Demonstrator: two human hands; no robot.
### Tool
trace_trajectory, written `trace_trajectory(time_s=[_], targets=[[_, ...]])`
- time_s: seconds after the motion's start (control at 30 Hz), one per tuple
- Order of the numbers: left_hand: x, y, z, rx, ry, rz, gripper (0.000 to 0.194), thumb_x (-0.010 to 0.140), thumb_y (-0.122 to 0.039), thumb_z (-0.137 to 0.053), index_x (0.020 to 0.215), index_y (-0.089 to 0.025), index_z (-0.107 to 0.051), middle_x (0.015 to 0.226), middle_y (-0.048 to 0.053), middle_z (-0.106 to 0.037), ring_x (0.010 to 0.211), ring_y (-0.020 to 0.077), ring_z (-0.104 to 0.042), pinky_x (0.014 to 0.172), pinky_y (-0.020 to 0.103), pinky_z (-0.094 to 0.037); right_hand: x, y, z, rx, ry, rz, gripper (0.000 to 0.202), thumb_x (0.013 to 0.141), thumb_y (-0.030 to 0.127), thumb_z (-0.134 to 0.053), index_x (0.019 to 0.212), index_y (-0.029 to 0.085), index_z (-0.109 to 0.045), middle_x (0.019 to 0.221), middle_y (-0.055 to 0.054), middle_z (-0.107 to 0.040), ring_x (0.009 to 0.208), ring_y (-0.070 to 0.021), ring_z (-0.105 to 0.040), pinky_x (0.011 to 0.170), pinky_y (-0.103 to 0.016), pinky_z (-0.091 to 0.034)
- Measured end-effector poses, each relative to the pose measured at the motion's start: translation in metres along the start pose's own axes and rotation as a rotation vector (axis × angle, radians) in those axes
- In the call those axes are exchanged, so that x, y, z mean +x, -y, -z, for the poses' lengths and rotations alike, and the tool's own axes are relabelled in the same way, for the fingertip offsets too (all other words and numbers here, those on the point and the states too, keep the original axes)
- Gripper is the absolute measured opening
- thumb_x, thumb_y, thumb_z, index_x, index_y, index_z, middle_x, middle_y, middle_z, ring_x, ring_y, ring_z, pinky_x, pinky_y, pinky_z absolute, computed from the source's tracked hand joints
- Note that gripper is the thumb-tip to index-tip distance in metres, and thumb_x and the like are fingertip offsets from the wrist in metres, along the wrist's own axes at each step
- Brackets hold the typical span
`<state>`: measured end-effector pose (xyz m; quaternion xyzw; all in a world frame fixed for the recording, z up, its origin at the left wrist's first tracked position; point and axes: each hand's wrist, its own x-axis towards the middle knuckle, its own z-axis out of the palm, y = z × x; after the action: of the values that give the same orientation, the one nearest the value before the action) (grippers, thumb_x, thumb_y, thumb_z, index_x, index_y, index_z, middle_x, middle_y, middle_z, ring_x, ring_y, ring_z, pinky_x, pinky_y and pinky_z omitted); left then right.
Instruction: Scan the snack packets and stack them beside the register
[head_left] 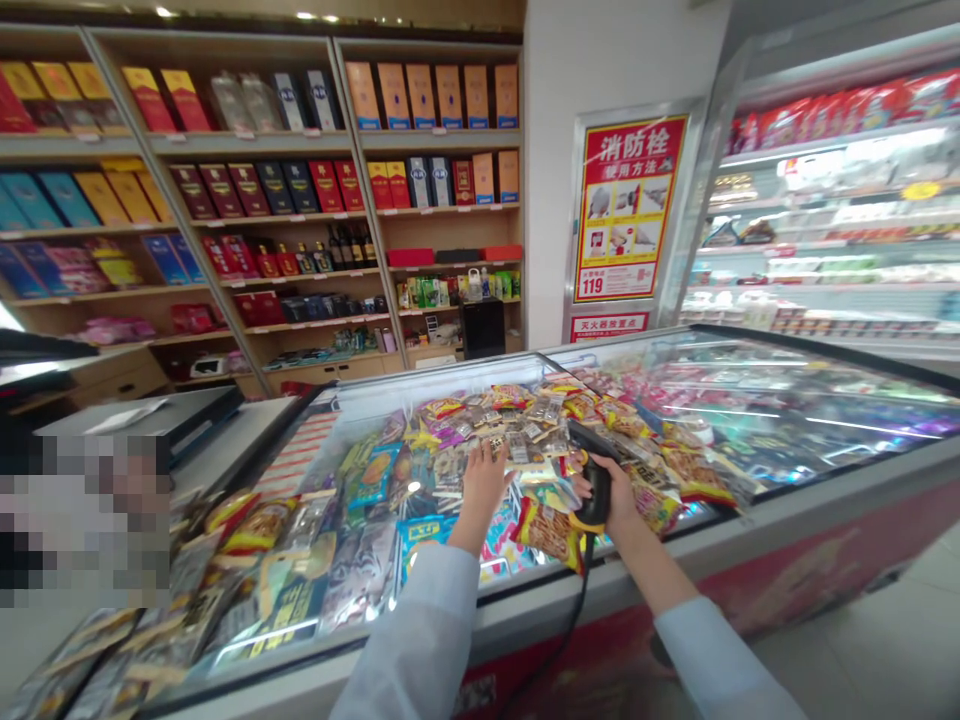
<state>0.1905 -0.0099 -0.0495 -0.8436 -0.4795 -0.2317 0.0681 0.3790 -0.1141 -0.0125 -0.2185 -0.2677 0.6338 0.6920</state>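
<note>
My right hand (619,494) is wrapped round a black and yellow handheld barcode scanner (598,492), whose cable hangs down over the freezer's front edge. My left hand (484,484) reaches over a pile of small snack packets (517,444) on the glass-topped chest freezer (750,500). Its fingers are stretched out and touch the packets, or hover just above them; I cannot tell which. Below the scanner lies a yellow and red snack bag (551,530). More bags, such as a red and yellow one (697,472), lie to the right of my right hand.
More snack packets (259,525) cover the freezer's left end, beside a counter (247,440). Behind stand shelves of boxed bottles (285,187). A fire-hydrant poster (630,210) hangs on the wall, and a lit display fridge (832,215) is at the right.
</note>
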Motion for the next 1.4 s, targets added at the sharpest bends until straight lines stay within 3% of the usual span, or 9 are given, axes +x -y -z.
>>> trace_trajectory(time_s=[0.13,0.27,0.47,0.6,0.8,0.93,1.07,1.17,1.4], targets=[[0.001,-0.002,0.001,0.026,0.012,-0.021,0.052,0.085,-0.026,-0.056,0.136,-0.028,-0.046,0.132,0.019,-0.052,0.121,0.0309,-0.052,0.103,0.049,-0.036,-0.001,0.000,0.002,0.004,-0.013,-0.017,0.016,0.069,0.029,-0.062,0.075,0.021,-0.050,0.057,0.004,-0.049,0.038,-0.0099,-0.041,0.035,-0.023,-0.038],[0.001,-0.007,-0.001,0.036,-0.015,-0.006,0.055,0.086,-0.012,-0.045,0.137,-0.032,-0.044,0.126,0.018,-0.056,0.113,0.0279,-0.057,0.099,0.050,-0.039,0.001,0.000,0.009,0.021,-0.042,-0.013,0.014,0.067,0.025,-0.062,0.075,0.021,-0.051,0.063,0.001,-0.052,0.039,-0.0092,-0.041,0.034,-0.022,-0.038],[0.002,-0.007,0.009,-0.051,-0.020,0.114,0.058,0.085,-0.010,-0.038,0.142,-0.017,-0.037,0.109,0.020,-0.064,0.096,0.0247,-0.065,0.088,0.039,-0.047,0.006,-0.002,0.021,-0.011,-0.024,-0.024,0.012,0.070,0.026,-0.061,0.076,0.022,-0.052,0.065,0.000,-0.050,0.040,-0.0100,-0.041,0.033,-0.024,-0.040],[0.003,0.000,0.024,-0.348,-0.015,0.375,0.056,0.087,-0.017,-0.035,0.143,-0.011,-0.032,0.076,0.012,-0.067,0.073,0.0241,-0.065,0.073,0.036,-0.051,0.005,0.000,0.019,-0.031,-0.020,-0.025,0.012,0.069,0.027,-0.062,0.076,0.022,-0.053,0.063,0.000,-0.049,0.039,-0.0101,-0.040,0.032,-0.024,-0.038],[0.006,0.004,0.026,-1.060,-0.311,0.404,0.053,0.087,-0.022,-0.036,0.140,-0.023,-0.034,0.069,-0.002,-0.059,0.051,0.0116,-0.053,0.064,0.030,-0.055,-0.003,0.004,0.008,-0.027,-0.014,-0.043,0.012,0.067,0.026,-0.063,0.074,0.022,-0.054,0.054,0.003,-0.047,0.035,-0.0093,-0.036,0.031,-0.023,-0.035],[0.011,0.004,0.014,-1.349,-0.430,0.489,0.048,0.084,-0.023,-0.042,0.132,-0.025,-0.041,0.081,0.000,-0.060,0.063,0.0096,-0.057,0.070,0.032,-0.058,-0.005,0.005,0.006,-0.040,0.077,-0.102,0.013,0.069,0.028,-0.063,0.075,0.022,-0.054,0.048,0.005,-0.043,0.033,-0.0096,-0.035,0.032,-0.023,-0.035],[0.013,0.006,0.006,-1.575,-0.463,0.582,0.049,0.081,-0.027,-0.055,0.127,-0.024,-0.041,0.091,0.002,-0.062,0.084,0.0131,-0.064,0.078,0.036,-0.057,-0.005,0.004,0.007,-0.048,0.117,-0.132,0.013,0.069,0.029,-0.062,0.075,0.021,-0.053,0.055,0.003,-0.051,0.032,-0.0085,-0.036,0.032,-0.022,-0.034],[0.012,0.008,0.011,-1.531,-0.494,0.577,0.053,0.077,-0.023,-0.061,0.125,-0.024,-0.040,0.099,0.005,-0.064,0.087,0.0154,-0.066,0.077,0.036,-0.057,-0.005,0.003,0.005,-0.061,0.127,-0.123,0.015,0.067,0.027,-0.062,0.076,0.021,-0.052,0.062,0.000,-0.057,0.032,-0.0084,-0.038,0.030,-0.022,-0.031],[0.001,-0.003,0.035,-0.805,-0.437,0.408,0.034,0.083,-0.023,-0.053,0.116,-0.020,-0.046,0.117,0.012,-0.063,0.103,0.0222,-0.064,0.083,0.035,-0.054,-0.004,0.003,0.001,-0.067,0.108,-0.137,0.018,0.064,0.026,-0.066,0.076,0.021,-0.053,0.066,-0.001,-0.059,0.034,-0.0076,-0.038,0.030,-0.020,-0.029]])
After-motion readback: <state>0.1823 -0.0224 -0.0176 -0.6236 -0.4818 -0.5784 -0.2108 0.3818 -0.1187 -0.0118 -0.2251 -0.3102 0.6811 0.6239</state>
